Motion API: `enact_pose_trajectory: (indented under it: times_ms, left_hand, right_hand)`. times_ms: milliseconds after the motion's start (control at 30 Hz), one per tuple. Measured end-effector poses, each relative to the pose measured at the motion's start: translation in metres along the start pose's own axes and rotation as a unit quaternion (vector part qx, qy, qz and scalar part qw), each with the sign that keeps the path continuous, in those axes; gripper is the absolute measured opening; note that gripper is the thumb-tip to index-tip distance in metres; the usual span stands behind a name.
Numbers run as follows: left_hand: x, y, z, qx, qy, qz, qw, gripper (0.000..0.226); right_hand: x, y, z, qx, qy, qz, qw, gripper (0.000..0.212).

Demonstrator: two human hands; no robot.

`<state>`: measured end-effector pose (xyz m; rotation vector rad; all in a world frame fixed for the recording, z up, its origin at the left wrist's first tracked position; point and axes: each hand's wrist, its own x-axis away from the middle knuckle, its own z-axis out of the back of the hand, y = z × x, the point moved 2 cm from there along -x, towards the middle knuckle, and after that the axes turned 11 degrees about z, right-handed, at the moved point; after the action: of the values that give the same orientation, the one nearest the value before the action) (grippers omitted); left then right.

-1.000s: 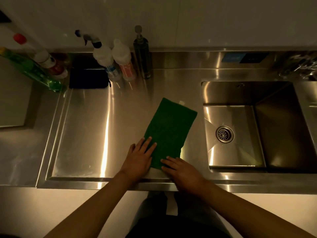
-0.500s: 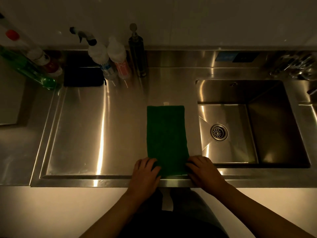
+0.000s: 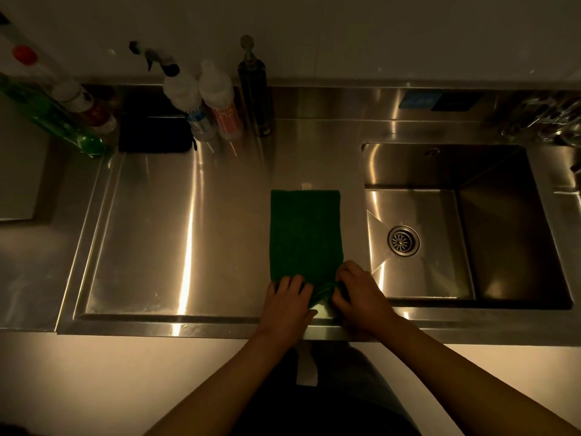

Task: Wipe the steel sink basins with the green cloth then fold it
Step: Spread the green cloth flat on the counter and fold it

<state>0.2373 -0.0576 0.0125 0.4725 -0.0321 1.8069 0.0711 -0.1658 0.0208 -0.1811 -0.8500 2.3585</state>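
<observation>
Cloth (image 3: 305,234): green, folded into a long narrow strip, flat on the steel surface (image 3: 176,231), long axis running away from the person. Just left of the basin (image 3: 440,165), not inside it. Small pale tag (image 3: 306,185) poking out at the far edge. Near end bunched and wrinkled between the two hands, close to the front lip of the surface.

Left hand (image 3: 287,302): on the near left corner of the cloth, fingers bent down over the fabric, thumb tucked toward the bunched part; pinching that corner.

Right hand (image 3: 358,292): on the near right corner, fingers curled round the gathered fabric, knuckles up; gripping it. Both forearms bare, coming in from the bottom of the view.

Basin to the right: deep, steel, with a raised step on its left side and a round drain (image 3: 403,240) in that step. Blurred chrome tap (image 3: 540,118) at the far right corner, detail not readable. Blue label (image 3: 418,100) on the steel upstand behind the basin.

Left of the cloth: wide shallow drainer area, bright streaks of reflected light.

Along the back wall, well apart from the cloth: dark pump dispenser (image 3: 254,86), white bottle (image 3: 220,102) with pink label, spray bottle (image 3: 184,92) with dark trigger, black pad (image 3: 154,133), red-capped bottle (image 3: 78,99), green bottle (image 3: 59,121) at far left. Lighting dim, warm.
</observation>
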Motion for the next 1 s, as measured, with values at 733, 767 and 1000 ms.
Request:
enact_pose_trajectory:
  times_ms: [733,767,1000]
  left_hand:
    - [-0.004,-0.037,0.011,0.127,0.069,0.037,0.989,0.018]
    - [-0.004,-0.038,0.012,0.127,0.071,0.036,0.989,0.018]
    - [-0.007,-0.051,0.014,0.109,0.065,0.006,0.992,0.017]
  right_hand:
    - [-0.015,-0.034,-0.027,0.115,-0.073,0.072,0.988,0.068]
    - [-0.019,-0.037,-0.03,0.122,-0.063,0.064,0.989,0.06]
    - [-0.017,-0.015,-0.014,0.159,-0.06,0.044,0.985,0.042]
